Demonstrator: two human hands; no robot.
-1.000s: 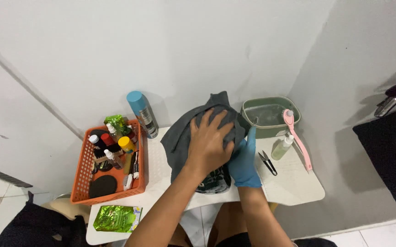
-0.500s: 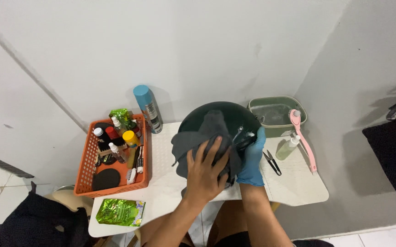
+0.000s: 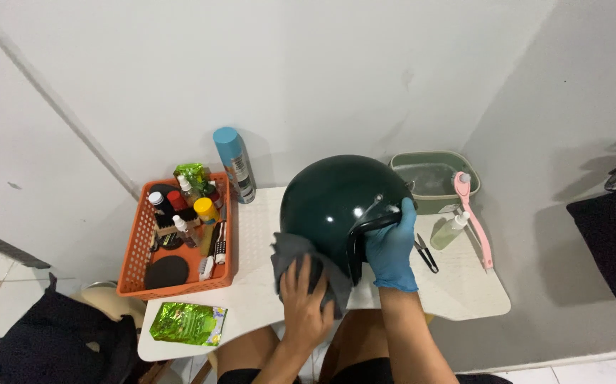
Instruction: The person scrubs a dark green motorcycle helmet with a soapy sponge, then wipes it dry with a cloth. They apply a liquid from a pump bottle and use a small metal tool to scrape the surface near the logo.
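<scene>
A dark green glossy helmet (image 3: 336, 203) stands on the small white table (image 3: 464, 299) in front of me. My left hand (image 3: 306, 302), bare, presses a grey cloth (image 3: 293, 252) against the helmet's lower near side. My right hand (image 3: 391, 245), in a blue glove, grips the helmet's black visor edge on the right side and holds it steady.
An orange basket (image 3: 137, 256) of small bottles and brushes sits at the left, a blue spray can (image 3: 234, 163) behind it. A green foil packet (image 3: 188, 323) lies at the near left. A green basin (image 3: 432, 178), pink brush (image 3: 473, 220), small bottle (image 3: 448, 231) and black scissors (image 3: 425, 252) are right.
The grey cloth covered the top of the helmet a second ago; my left hand has drawn it down to the near lower side, baring the green shell. My right hand stays on the helmet's right.
</scene>
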